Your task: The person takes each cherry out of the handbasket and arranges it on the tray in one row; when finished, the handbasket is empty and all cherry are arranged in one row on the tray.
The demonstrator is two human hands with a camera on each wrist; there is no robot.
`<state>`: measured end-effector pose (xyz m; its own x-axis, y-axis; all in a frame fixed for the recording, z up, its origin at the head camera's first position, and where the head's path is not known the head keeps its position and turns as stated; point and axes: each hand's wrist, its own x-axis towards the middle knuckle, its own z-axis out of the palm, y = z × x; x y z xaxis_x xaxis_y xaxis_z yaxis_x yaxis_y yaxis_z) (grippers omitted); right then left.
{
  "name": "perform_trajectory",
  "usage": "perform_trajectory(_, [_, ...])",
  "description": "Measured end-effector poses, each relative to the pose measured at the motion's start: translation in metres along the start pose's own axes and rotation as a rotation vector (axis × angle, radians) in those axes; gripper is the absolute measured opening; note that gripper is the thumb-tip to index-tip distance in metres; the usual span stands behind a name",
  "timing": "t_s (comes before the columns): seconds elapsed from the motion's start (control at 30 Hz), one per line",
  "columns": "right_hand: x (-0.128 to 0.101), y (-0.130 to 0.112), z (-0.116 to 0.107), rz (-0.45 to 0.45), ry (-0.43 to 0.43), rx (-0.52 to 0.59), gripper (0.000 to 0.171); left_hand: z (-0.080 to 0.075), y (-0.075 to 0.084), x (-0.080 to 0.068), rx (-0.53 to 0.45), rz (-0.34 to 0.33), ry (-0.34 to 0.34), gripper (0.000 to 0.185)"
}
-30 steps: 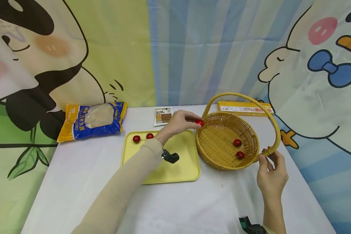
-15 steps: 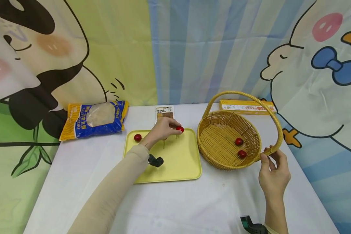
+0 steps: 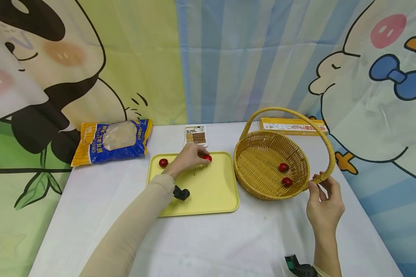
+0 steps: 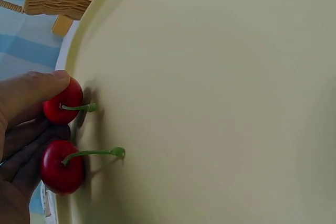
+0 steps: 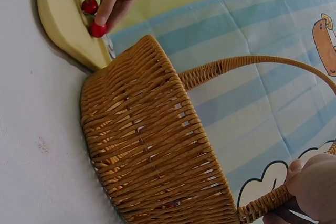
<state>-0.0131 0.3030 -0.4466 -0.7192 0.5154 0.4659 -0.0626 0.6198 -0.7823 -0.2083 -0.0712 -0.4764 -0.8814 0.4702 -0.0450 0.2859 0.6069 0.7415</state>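
My left hand (image 3: pixel 188 157) pinches a red cherry (image 3: pixel 207 157) over the far part of the yellow tray (image 3: pixel 208 196). In the left wrist view the thumb lies on this cherry (image 4: pixel 63 100), and its green stem sticks out. A second stemmed cherry (image 4: pixel 63 167) sits right by the fingers; the head view hides it behind the hand. Near the tray's far left corner rests another cherry (image 3: pixel 163 162). My right hand (image 3: pixel 325 206) grips the lower end of the handle (image 3: pixel 327 154) of a wicker basket (image 3: pixel 253 188). Inside the basket lie two cherries (image 3: pixel 287 182).
A blue and yellow bag (image 3: pixel 118 142) lies at the back left. Behind the tray is a small white and brown packet (image 3: pixel 195 135). A yellow pasta box (image 3: pixel 294 127) lies behind the basket, near the curtain (image 3: pixel 222 61).
My left hand has moved left from the basket's rim to over the tray, with the cherry still pinched, and is lower now. The right hand keeps its grip on the basket handle.
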Motion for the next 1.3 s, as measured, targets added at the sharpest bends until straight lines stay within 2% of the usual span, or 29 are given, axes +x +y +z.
perform_trajectory(0.23, [0.0, -0.002, 0.0, -0.002, -0.001, -0.007, 0.043, -0.001, 0.0, 0.0, 0.003, -0.011, -0.012, 0.036])
perform_trajectory(0.37, [0.0, -0.003, -0.001, 0.008, -0.001, -0.007, 0.043, -0.004, 0.007, -0.001, -0.018, -0.022, 0.003, 0.042])
perform_trajectory(0.47, [0.0, -0.004, -0.001, 0.017, -0.002, -0.018, 0.043, -0.005, 0.017, 0.0, -0.066, 0.0, 0.034, 0.041])
perform_trajectory(0.67, [0.0, -0.003, -0.003, 0.019, -0.003, -0.028, 0.043, 0.002, 0.048, 0.008, -0.243, 0.046, 0.071, 0.036])
perform_trajectory(0.87, [-0.001, -0.001, -0.003, 0.016, -0.002, -0.03, 0.043, 0.014, 0.076, 0.021, -0.492, 0.036, 0.007, 0.043])
perform_trajectory(1.0, [-0.001, 0.0, -0.002, 0.017, -0.001, -0.019, 0.043, 0.025, 0.086, 0.032, -0.599, -0.003, -0.026, 0.046])
perform_trajectory(1.13, [-0.001, 0.001, -0.001, 0.017, 0.0, -0.009, 0.043, 0.035, 0.091, 0.042, -0.69, -0.044, -0.018, 0.048])
perform_trajectory(1.3, [-0.001, 0.001, 0.0, 0.014, 0.004, -0.014, 0.043, 0.046, 0.099, 0.052, -0.741, -0.05, -0.009, 0.046])
